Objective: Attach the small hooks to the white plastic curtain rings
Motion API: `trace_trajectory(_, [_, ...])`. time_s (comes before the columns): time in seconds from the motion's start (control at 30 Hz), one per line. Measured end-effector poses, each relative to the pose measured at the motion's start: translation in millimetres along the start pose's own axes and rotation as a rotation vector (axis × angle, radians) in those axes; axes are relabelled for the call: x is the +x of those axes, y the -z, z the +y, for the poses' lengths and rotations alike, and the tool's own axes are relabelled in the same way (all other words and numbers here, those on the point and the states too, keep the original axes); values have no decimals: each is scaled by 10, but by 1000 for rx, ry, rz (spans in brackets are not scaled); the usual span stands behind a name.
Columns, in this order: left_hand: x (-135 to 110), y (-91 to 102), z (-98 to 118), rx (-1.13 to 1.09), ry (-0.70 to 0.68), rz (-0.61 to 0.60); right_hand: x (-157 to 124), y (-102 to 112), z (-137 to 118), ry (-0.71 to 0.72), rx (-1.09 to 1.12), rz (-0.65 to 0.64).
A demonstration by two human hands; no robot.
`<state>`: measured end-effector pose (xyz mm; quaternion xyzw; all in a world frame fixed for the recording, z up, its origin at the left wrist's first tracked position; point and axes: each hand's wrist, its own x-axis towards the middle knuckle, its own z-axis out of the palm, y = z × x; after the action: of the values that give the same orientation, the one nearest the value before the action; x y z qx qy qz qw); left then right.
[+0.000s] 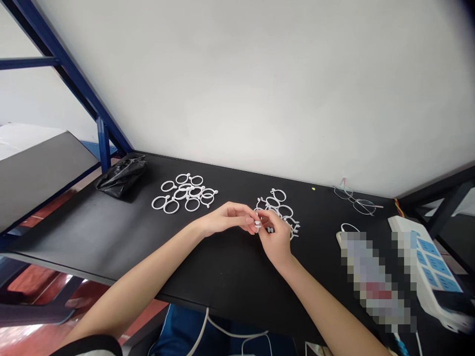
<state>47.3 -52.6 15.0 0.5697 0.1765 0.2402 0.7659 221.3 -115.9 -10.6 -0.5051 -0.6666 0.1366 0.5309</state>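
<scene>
Left hand point(226, 220) and right hand point(276, 240) meet at frame centre, pinching between them a partly hidden white plastic curtain ring point(257, 226), its axis unreadable, while the right hand lies nearer, overlapping the loose ring pile point(278, 201) immediately beyond.

Smooth white plastic curtain rings point(187, 194) sit on a matt black tabletop point(222, 267).

A small white piece point(257, 226) between the left hand point(226, 220) and right hand point(274, 237) was mostly hidden by fingers and too small to identify. The right hand also covered part of the nearer white plastic rings point(277, 207). To its right, a pixelated object point(371, 279) was blurred beyond naming, and below the hands, blue cloth point(181, 333) ran off the picture's bottom edge.
</scene>
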Motion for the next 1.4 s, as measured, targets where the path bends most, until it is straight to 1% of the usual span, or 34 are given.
trace_trajectory(0.1, [3, -13, -19, 91, -70, 24, 1, 5, -3, -34, -2, -24])
trace_trajectory(0.23, [26, -12, -77, 221, -204, 124, 7, -3, -30, -72, 0, -41])
trace_trajectory(0.4, [47, -12, -89, 173, -281, 219, 1, -25, -53, -104, 31, -62])
trace_trajectory(0.53, [42, -20, -76, 171, -279, 241, -2, -25, -61, -103, 55, -86])
trace_trajectory(0.7, [35, -14, -81, 154, -245, 256, -5, -25, -65, -91, 62, -96])
trace_trajectory(0.9, [33, -13, -72, 163, -213, 225, -1, -19, -80, -90, 69, -109])
trace_trajectory(1.4, [35, -16, -67, 149, -199, 236, -3, -20, -78, -84, 83, -130])
